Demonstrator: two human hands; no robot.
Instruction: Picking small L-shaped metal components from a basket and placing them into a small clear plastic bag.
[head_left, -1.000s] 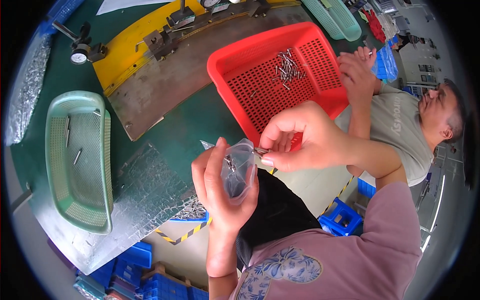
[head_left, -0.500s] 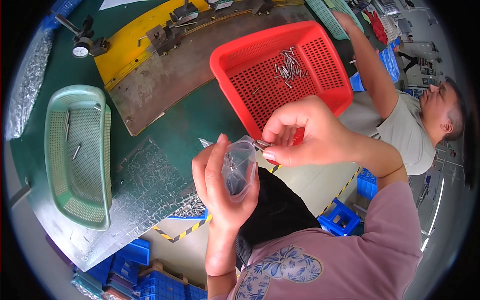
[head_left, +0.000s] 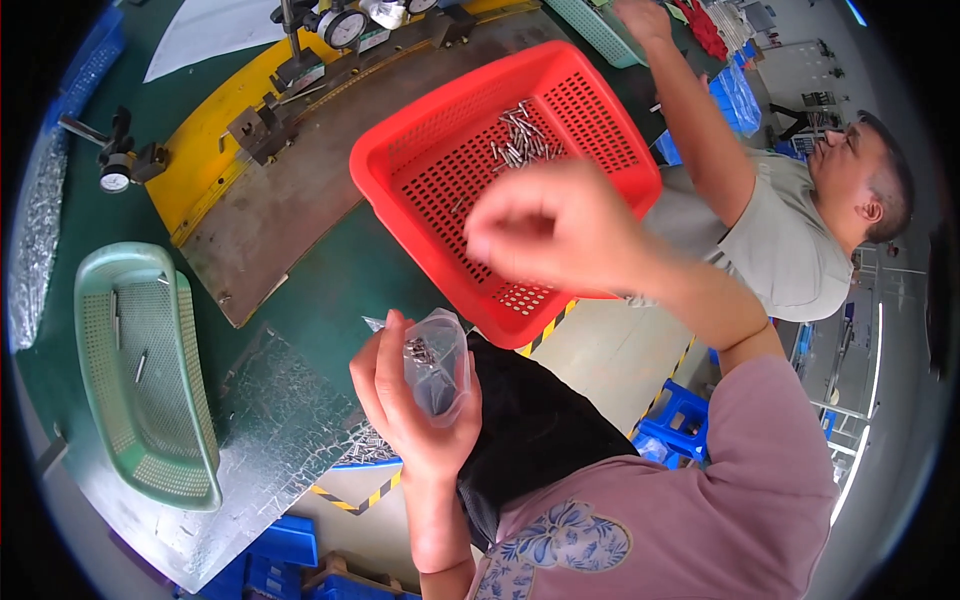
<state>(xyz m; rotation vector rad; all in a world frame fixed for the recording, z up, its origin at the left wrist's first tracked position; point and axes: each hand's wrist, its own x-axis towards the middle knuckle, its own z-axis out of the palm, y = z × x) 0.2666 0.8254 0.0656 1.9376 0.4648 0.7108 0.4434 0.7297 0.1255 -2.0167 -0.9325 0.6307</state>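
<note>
- Right hand [head_left: 560,235] has left the bag [head_left: 437,365] and is now up over the red basket [head_left: 400,165], blurred, fingers curled shut; can't tell if it's got anything in them.
- Left hand [head_left: 405,400] hasn't budged, wrapped around the clear little bag with a few small metal pins [head_left: 418,350] sitting inside.
- Looks like a pin just went in and the right hand is going back for more from the pile [head_left: 520,140] in the basket.
- Green tray [head_left: 160,470] on the bench [head_left: 320,310] holds a couple of loose pins too.
</note>
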